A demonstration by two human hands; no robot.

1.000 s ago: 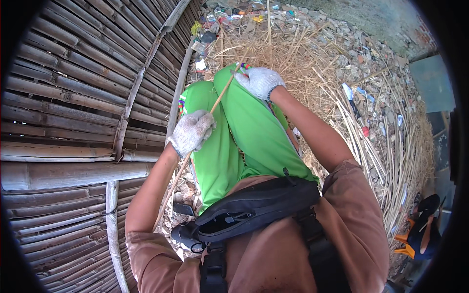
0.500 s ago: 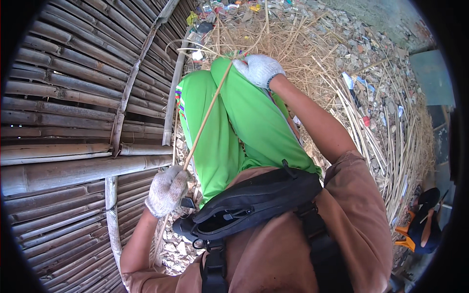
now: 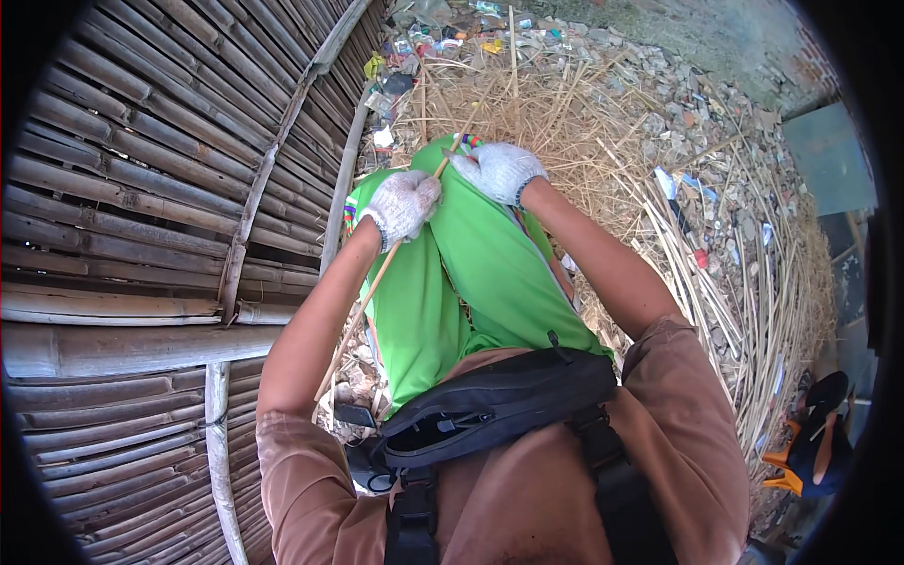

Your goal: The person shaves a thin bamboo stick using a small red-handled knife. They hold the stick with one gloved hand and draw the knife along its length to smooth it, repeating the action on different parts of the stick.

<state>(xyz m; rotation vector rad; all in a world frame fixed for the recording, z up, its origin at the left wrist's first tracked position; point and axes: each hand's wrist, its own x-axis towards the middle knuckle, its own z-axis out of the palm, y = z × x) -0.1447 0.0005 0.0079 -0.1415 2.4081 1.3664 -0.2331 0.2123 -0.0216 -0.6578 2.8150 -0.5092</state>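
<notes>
A long thin bamboo strip [image 3: 379,279] slants from beside my left arm up across the green trousers [image 3: 490,245] to my knees. My left hand [image 3: 405,203], in a whitish knitted glove, is closed round its upper part. Just to the right, my gloved right hand [image 3: 499,173] is closed over the right knee, thumb and fingers together next to the strip. A small, pointed, dark blade-like piece [image 3: 452,153] pokes out from these fingers against the strip; most of it is hidden by the glove. The strip's far tip shows beyond both hands.
A bamboo slat wall [image 3: 132,188] runs close along my left. Straw-like shavings [image 3: 556,104] and rubble cover the ground ahead, with long pale strips [image 3: 706,301] lying to the right. A black bag [image 3: 499,395] hangs at my waist. An orange-and-black object [image 3: 810,447] stands far right.
My left hand has moved up and forward along the strip, from beside my left hip to my knees near the right hand. The right hand has shifted slightly back. Thin curled strands near it no longer show.
</notes>
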